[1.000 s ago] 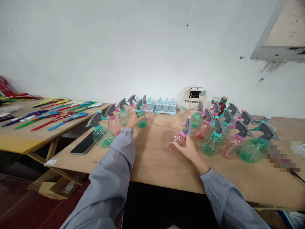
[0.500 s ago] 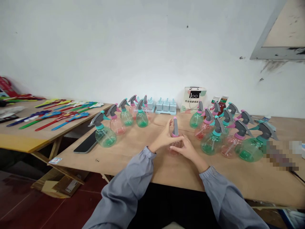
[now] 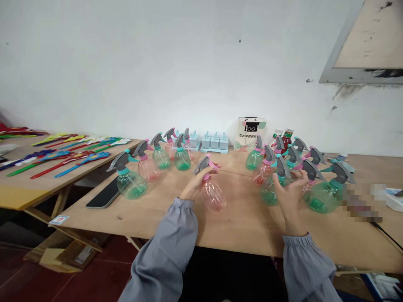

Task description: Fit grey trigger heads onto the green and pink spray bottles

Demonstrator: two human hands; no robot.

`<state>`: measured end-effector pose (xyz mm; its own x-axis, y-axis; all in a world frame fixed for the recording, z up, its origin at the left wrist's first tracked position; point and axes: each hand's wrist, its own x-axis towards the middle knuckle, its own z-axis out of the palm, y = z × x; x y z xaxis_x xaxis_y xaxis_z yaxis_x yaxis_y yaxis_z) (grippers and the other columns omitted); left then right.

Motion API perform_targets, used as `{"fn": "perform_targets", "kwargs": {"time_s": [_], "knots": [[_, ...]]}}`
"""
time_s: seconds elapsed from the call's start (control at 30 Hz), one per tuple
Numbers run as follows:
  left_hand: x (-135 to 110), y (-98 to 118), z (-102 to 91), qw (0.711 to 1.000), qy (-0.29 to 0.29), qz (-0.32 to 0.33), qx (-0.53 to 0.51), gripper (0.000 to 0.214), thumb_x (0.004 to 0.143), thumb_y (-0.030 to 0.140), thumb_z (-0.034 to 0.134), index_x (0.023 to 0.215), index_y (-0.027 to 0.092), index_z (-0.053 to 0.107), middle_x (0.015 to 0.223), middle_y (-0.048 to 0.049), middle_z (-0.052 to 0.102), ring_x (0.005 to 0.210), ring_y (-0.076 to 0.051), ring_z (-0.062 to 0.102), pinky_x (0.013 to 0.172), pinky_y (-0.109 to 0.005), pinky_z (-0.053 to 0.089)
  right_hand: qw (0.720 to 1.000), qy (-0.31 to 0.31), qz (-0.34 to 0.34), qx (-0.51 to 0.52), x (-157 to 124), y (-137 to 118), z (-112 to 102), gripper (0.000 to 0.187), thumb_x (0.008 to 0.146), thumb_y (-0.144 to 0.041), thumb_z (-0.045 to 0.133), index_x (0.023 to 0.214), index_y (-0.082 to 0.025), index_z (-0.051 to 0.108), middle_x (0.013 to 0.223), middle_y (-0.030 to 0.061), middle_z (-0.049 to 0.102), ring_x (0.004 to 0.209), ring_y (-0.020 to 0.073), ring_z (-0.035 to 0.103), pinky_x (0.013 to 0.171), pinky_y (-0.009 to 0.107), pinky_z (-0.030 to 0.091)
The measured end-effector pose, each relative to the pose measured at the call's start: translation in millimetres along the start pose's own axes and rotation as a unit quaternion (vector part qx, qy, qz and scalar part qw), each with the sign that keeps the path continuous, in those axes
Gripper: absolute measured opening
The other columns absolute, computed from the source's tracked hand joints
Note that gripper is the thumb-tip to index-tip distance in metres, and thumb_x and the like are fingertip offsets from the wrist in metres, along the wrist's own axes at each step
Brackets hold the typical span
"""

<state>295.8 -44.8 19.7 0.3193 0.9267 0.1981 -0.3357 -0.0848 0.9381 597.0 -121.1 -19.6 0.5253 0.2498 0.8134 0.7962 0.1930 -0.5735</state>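
Right hand withdrawn; left hand holds one pink bottle.

Phone lying flat; printed bag near wall.

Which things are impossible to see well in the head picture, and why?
All in the head view:
- One pink bottle: partly behind the right hand.
- Object at right: blurred by pixelation.
- White container: cut off by the right edge.
- Phone: far end behind a green bottle.
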Motion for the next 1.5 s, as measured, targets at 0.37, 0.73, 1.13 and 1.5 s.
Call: {"fn": "perform_targets", "kwargs": {"time_s": [0.37,0.73,1.13,1.5], "knots": [[-0.3,-1.7,-8.8,0.996,0.012,-0.017,-0.087,0.032,0.056,0.026,0.068,0.086,0.016,0.069,0.090,-0.0060,0.074,0.079,-0.016,0.065,0.063,-0.022,0.044,0.958,-0.242,-0.066,0.137,-34.3,-47.7,56.3,0.034,0.091,-0.041,0.055,0.118,-0.021,0.056,0.110,0.0131,0.066,0.102,0.0289,0.062,0.095,0.051,0.049],[-4.7,-0.3,1.6,0.996,0.016,-0.041,-0.074,0.025,0.048,0.027,0.062,0.070,0.016,0.065,0.070,-0.0032,0.068,0.053,-0.008,0.043,0.047,-0.020,0.037,0.965,-0.214,-0.046,0.144,-41.0,-34.6,71.3,0.033,0.094,-0.047,0.052,0.117,-0.023,0.054,0.111,0.0131,0.065,0.105,0.0295,0.061,0.095,0.051,0.049],[-3.8,-0.8,-4.7,0.996,0.001,-0.054,-0.074,0.018,0.049,0.026,0.058,0.064,0.016,0.063,0.062,-0.0027,0.063,0.053,-0.009,0.047,0.045,-0.017,0.036,0.951,-0.256,0.010,0.174,-48.0,-39.5,62.8,0.042,0.091,-0.053,0.057,0.117,-0.021,0.054,0.113,0.0128,0.067,0.108,0.0281,0.063,0.099,0.049,0.049],[-2.8,-1.4,-7.1,0.996,0.029,-0.054,-0.062,0.017,0.052,0.024,0.059,0.067,0.017,0.062,0.065,-0.0015,0.065,0.049,-0.007,0.043,0.046,-0.019,0.036,0.946,-0.273,0.029,0.174,-50.9,-33.0,64.7,0.048,0.086,-0.062,0.061,0.111,-0.021,0.057,0.108,0.0110,0.069,0.103,0.0280,0.064,0.096,0.048,0.049]]}}
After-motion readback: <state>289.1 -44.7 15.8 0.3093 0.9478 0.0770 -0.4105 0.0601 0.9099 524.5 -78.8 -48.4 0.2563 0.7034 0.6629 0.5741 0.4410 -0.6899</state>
